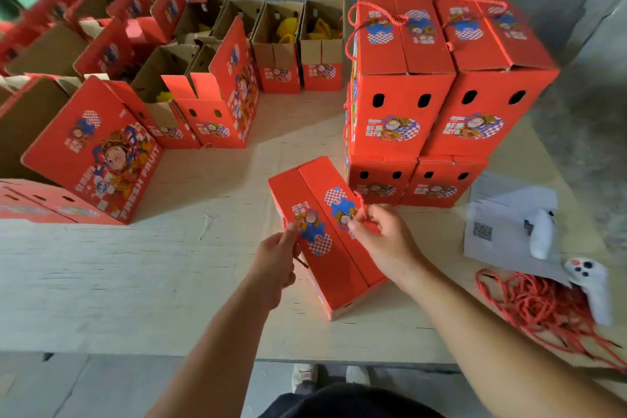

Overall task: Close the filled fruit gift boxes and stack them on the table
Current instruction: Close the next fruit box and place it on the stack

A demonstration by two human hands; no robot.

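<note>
A closed red fruit gift box [336, 258] stands on the pale table [135, 275] right in front of me, its top flaps shut. My left hand [276, 266] pinches a red cord end at the box's left side. My right hand [381, 236] pinches the red rope handle [361, 202] at the box's right top edge. Behind it to the right stands a stack of closed red boxes [441, 95], two levels high, the upper ones with rope handles. Several open boxes [217, 102] with yellow-netted fruit inside line the back and left.
A heap of loose red rope [539, 305] lies at the right front of the table. Beside it lie two white controllers [592, 285] and paper sheets with a QR code [498, 231]. The table's front edge runs just below my forearms. A grey wall rises behind.
</note>
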